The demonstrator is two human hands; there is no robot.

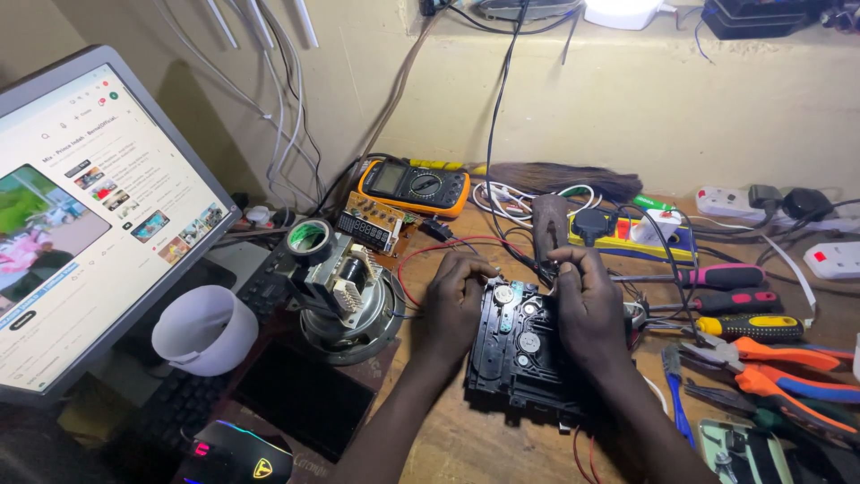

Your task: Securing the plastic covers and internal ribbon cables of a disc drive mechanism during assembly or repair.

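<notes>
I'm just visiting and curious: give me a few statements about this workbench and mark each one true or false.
1. Both hands, left hand and right hand, are on the black drive mechanism. True.
2. The multimeter is blue. False: its casing is orange.
3. The monitor is switched off. False: it is lit and shows a web page.
4. Screwdrivers lie to the right of the hands. True.
5. The white cup sits on the far right of the bench. False: it stands on the left, in front of the monitor.
</notes>
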